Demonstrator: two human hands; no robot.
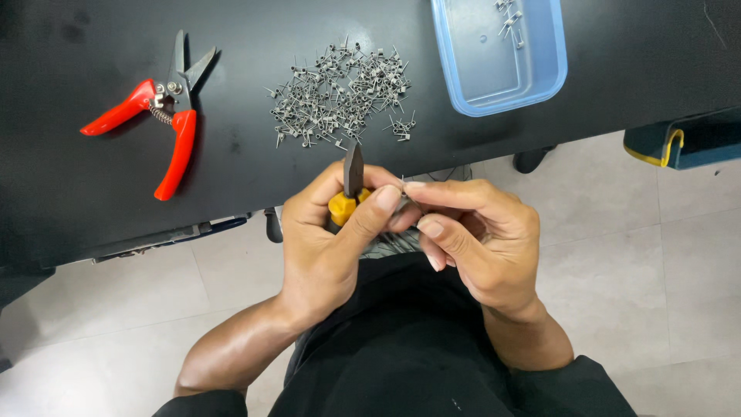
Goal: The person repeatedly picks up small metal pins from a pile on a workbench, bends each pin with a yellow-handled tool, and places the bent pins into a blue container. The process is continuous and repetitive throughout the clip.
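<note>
Centrally, left hand (328, 232) grips yellow-handled pliers (351, 185); right hand (471, 232) pinches small metal piece (403, 199).

A black table (93, 208) fills the upper part of the view, its matte top catching soft, even light. Below its edge lies a floor (656, 255) of large pale grey tiles with thin joints. At the right edge, under the table, sits a dark teal bag (695, 139) with yellow trim, resting on the tiles.
</note>
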